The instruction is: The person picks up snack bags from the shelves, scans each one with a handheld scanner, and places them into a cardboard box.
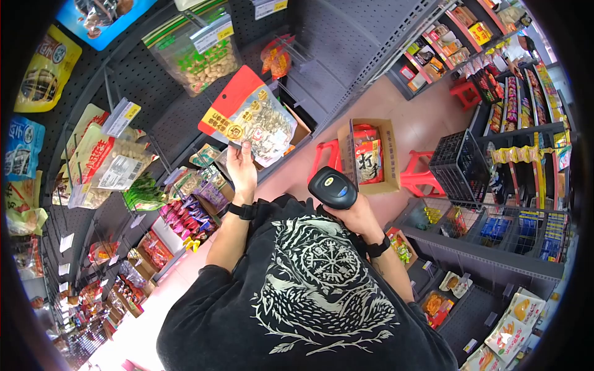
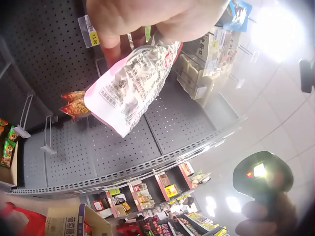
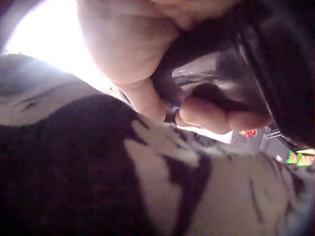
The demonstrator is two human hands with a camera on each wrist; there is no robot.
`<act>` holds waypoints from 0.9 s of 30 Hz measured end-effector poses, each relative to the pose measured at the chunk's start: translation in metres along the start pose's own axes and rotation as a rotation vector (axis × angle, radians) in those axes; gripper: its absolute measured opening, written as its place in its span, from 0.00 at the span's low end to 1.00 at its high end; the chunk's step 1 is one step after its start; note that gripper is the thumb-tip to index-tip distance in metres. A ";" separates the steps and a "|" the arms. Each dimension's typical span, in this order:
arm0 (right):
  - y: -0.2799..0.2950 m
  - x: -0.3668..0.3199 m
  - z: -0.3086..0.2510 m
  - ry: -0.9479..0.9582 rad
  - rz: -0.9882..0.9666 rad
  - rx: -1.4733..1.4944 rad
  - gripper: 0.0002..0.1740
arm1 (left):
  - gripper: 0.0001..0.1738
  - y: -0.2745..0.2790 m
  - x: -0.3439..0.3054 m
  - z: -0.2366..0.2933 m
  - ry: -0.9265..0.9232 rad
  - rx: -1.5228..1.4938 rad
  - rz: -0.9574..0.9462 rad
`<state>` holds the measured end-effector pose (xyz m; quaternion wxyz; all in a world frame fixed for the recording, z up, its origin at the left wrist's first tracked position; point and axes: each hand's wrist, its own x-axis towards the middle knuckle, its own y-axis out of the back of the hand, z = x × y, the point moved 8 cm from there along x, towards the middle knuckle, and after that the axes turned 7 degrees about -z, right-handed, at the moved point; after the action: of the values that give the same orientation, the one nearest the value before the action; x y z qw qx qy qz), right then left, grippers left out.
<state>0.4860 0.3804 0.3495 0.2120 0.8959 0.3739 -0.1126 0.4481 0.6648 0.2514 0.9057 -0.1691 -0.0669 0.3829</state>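
Shelf (image 1: 322, 55) stands beyond the scanner (image 1: 333, 187). Bag (image 1: 250, 117) is up and left of the scanner, well apart from it, its long axis tilted with the red top away. Left hand (image 1: 241, 167) pinches the bag's lower edge. Right hand (image 1: 356, 216) is wrapped round the scanner grip, and the scanner window faces the bag.

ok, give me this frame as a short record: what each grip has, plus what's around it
setting: shop aisle, grey pegboard shelving hung with snack packs
left grip: holds snack bag by the end opposite its red header, raised in front of the shelving
snack bag: red top, clear front, pale pieces inside
right grip: fingers curled round the handle of black scanner, close to the chest
scanner: red light on, seen from the left wrist
nearby: open cardboard box with red packets, red stool, black basket
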 end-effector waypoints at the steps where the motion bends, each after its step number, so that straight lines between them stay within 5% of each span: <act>1: 0.001 0.001 0.004 -0.005 0.016 -0.002 0.21 | 0.09 0.002 0.000 -0.003 0.024 0.052 0.022; 5: -0.004 0.002 0.015 0.039 -0.011 0.089 0.22 | 0.11 0.000 0.003 -0.007 -0.054 -0.095 -0.067; 12: 0.030 -0.017 0.068 -0.166 0.164 0.315 0.14 | 0.13 -0.030 0.004 -0.037 0.136 0.147 -0.180; 14: 0.045 -0.030 0.104 -0.215 0.284 0.597 0.08 | 0.11 -0.053 -0.004 -0.064 0.337 0.179 -0.315; 20: 0.101 -0.070 0.179 -0.259 0.587 1.021 0.14 | 0.20 -0.161 -0.057 -0.146 0.705 0.188 -0.684; 27: 0.147 -0.084 0.274 -0.369 0.751 1.162 0.16 | 0.19 -0.280 -0.080 -0.283 0.878 0.283 -0.620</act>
<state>0.5215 0.1081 0.1812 -0.2153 0.8985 -0.1221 -0.3626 0.6511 0.3536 0.0879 0.9327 -0.1617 0.3223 -0.0027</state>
